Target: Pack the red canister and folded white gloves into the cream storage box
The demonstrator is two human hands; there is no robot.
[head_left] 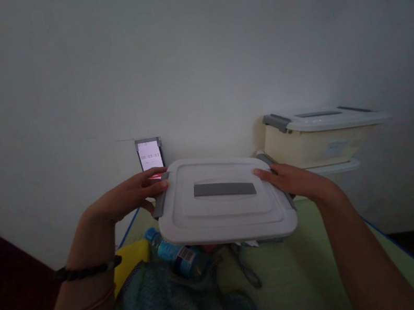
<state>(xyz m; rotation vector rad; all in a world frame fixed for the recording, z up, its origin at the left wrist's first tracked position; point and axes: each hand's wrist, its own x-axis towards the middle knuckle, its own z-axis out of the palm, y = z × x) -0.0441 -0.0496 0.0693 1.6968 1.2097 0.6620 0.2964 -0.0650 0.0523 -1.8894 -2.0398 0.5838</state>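
A white storage box lid (233,219) with a grey centre handle and grey side latches is tilted toward me in the middle of the view. At its left edge, my left hand (133,191) is closed with the thumb on top by the latch. My right hand (286,179) grips the opposite edge, thumb also on top. Whether a box body sits beneath the lid is hidden. Just below the near edge lies a clear bottle (180,257) with a blue cap and label, on a dark blue-green knitted cloth (168,304).
A cream storage box (309,146) with a white lid stands at the back right against the wall. Behind my left hand, a phone (150,155) showing a timer leans there. A yellow object (129,260) lies left on the pale green table surface (290,273).
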